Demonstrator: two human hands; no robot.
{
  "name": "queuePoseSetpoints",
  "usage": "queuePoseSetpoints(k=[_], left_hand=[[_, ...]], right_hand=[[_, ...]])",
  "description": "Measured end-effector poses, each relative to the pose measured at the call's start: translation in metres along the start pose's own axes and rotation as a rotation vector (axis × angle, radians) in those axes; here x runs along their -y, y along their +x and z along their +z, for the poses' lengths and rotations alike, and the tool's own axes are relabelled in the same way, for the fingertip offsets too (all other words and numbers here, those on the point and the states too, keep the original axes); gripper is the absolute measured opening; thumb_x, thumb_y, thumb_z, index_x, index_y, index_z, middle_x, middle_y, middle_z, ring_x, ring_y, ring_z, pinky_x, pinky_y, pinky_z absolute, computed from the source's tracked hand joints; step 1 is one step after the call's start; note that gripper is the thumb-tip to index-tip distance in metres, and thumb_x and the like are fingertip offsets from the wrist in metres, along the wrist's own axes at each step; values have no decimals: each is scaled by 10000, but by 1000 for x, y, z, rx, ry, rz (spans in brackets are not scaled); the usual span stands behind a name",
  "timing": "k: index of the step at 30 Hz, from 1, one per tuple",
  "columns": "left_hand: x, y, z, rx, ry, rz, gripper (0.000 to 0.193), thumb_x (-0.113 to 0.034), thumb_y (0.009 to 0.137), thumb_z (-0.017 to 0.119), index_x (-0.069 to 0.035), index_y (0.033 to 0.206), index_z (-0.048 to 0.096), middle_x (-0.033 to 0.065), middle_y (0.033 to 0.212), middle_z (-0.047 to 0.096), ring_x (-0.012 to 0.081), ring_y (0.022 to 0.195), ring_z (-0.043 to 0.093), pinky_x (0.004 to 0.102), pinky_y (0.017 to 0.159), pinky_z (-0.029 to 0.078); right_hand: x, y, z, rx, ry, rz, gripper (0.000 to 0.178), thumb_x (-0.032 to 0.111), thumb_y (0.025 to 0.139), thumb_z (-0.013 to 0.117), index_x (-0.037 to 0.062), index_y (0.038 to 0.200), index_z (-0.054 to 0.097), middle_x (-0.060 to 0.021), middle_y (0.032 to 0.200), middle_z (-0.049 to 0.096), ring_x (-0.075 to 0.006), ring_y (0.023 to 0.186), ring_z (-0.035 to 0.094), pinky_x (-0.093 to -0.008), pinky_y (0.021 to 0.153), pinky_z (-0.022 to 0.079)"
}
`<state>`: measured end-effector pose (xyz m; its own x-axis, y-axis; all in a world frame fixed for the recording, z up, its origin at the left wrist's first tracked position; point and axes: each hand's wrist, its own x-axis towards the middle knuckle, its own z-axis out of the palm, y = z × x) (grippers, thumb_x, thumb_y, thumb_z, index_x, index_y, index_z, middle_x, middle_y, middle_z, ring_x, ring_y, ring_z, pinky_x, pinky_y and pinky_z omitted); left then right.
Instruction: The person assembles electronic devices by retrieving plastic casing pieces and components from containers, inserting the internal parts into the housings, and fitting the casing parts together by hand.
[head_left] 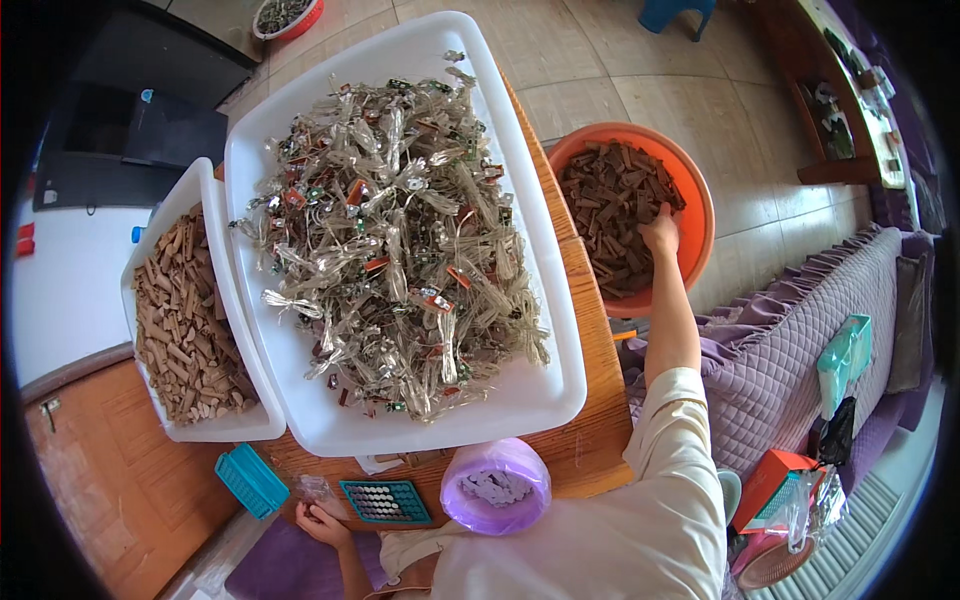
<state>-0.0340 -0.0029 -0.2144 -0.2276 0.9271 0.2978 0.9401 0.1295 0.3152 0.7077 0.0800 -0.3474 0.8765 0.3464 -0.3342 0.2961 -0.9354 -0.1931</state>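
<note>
My right hand (660, 236) reaches into an orange tub (698, 205) to the right of the table. Its bent fingers close among flat dark brown pieces (618, 205) by the tub's right wall; what they pinch is hidden. My left hand (322, 526) is low on the left by the table's near edge. Its fingers curl against a piece of clear plastic (316, 489). Close by lie a teal basket (250, 480) and a teal tray (386, 502) with rows of pale round pieces. A purple-lined bowl (496, 455) of small grey pieces is in front of me.
A large white bin (500, 400) heaped with bundled clear wires and small circuit boards (400, 240) fills the table's middle. Left of it stands a white bin (265, 425) of light brown pieces. A quilted couch (790, 320) is on the right, a blue stool (678, 15) beyond.
</note>
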Motion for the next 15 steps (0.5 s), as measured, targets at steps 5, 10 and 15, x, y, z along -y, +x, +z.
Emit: queuePoseSetpoints(k=[5,10,15], left_hand=[[-2,1,-1,2,-1,10,247,-136,827,452,21,1016,479,151,953,484,259,831,483,326,700,390],[-4,-1,1,-30,-57,-18,226,-104,814,472,13,1007,486,145,943,486,248,815,489,311,677,397],[-11,0,0,-58,-50,-11,209,-94,809,484,8,992,498,132,920,492,238,782,494,303,656,405]], right_hand=[[-15,9,10,-98,9,-132,505,103,636,626,32,1085,407,-212,1097,445,-339,993,466,-411,791,424],[-12,-4,-2,-97,93,-144,412,59,643,587,36,1039,476,-182,947,563,-324,911,536,-386,786,430],[-18,-10,-25,-95,261,-101,397,74,635,604,70,1021,509,-160,959,575,-296,920,541,-363,783,433]])
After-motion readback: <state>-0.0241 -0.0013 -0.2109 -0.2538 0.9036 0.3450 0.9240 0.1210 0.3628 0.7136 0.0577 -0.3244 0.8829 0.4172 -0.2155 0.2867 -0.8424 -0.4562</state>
